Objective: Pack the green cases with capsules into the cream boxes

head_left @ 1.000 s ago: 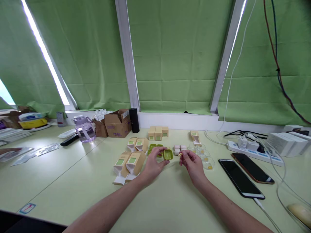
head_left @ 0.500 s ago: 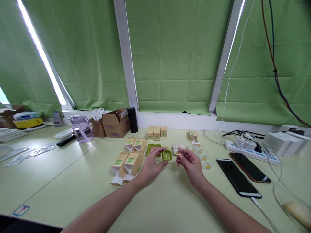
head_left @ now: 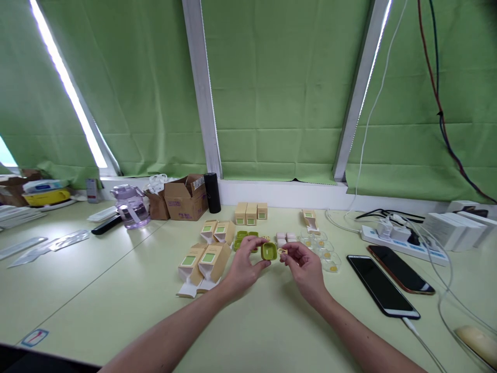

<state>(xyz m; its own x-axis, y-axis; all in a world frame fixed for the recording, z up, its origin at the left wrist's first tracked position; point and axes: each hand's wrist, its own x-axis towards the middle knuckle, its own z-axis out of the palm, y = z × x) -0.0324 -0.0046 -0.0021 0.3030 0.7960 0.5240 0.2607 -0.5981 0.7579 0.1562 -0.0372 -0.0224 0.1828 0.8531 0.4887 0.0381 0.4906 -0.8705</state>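
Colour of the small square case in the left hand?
The small square case in the left hand is olive green; seen in the head view.

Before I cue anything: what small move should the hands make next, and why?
Probably ease the yellow loop against the green case: the right hand pinches the loop close beside it, while the left hand holds the case, hollow side showing.

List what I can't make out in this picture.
Head view: small yellow piece, its full shape partly covered by the right hand.
Head view: green cases, partly hidden behind the left hand.
Head view: pale rounded object, cut off by the right edge.
Head view: print on the brown carton, too small to read.
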